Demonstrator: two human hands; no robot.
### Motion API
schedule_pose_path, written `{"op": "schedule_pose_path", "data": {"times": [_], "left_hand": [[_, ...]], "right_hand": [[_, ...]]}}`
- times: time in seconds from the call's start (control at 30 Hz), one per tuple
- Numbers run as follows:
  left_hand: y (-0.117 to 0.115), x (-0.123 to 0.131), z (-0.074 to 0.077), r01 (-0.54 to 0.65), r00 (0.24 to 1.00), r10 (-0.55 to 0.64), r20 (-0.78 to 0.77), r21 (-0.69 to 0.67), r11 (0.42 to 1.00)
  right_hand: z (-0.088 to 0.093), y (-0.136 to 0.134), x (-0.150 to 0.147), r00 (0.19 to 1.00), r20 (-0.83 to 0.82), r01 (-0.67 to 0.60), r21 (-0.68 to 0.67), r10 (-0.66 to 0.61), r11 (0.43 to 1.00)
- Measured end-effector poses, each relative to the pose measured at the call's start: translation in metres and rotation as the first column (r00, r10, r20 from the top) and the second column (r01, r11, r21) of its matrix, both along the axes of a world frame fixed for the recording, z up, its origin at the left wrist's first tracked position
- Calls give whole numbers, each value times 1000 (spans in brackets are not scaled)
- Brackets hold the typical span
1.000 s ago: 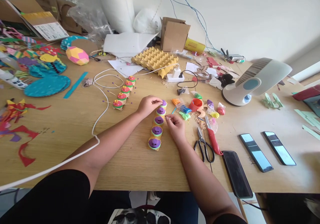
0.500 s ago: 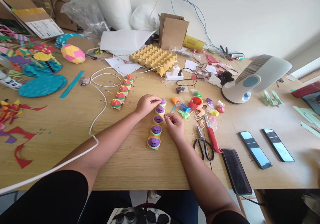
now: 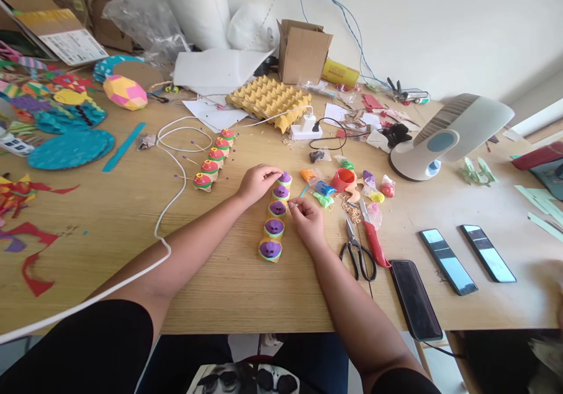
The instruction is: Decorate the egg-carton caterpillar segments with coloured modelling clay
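A strip of egg-carton cups (image 3: 277, 209) runs away from me on the table. Each cup has a purple clay top with small dark marks like a face, over a pale green rim. My left hand (image 3: 259, 184) has its fingers pinched against the farthest cup, touching its purple top. Close beside the strip's right side is my right hand (image 3: 308, 218), thumb and fingertips pressed together; anything between them is too small to make out. A second egg-carton strip (image 3: 213, 162), with red tops, green bands and thin sticks at its sides, stands to the left.
Right of my hands lie bags of coloured clay (image 3: 324, 189), a red cup (image 3: 343, 180), scissors (image 3: 354, 253), a red-handled knife (image 3: 374, 238) and several phones (image 3: 416, 300). A fan (image 3: 440, 142) stands behind. A white cable (image 3: 163, 224) crosses above my left forearm.
The view has shifted very slightly. Both hands keep nearly the same pose at the purple-topped strip.
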State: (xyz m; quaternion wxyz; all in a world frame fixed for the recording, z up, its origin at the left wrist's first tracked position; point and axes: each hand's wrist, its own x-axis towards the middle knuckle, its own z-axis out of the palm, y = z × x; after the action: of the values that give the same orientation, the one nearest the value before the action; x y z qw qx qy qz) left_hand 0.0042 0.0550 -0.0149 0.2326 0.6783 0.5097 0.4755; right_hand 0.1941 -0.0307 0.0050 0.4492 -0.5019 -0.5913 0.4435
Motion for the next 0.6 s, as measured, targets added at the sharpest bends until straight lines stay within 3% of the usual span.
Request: {"op": "schedule_pose_path", "data": {"times": [0.27,0.6], "left_hand": [[1,4,-4,28,981,-2,193,-132,991],[2,3,-3,14,975,25,219,-176,984]], "right_hand": [[-4,1,0,1000,9,0,6,0,1000],[-4,1,1,1000,9,-3,13,3,1000]]}}
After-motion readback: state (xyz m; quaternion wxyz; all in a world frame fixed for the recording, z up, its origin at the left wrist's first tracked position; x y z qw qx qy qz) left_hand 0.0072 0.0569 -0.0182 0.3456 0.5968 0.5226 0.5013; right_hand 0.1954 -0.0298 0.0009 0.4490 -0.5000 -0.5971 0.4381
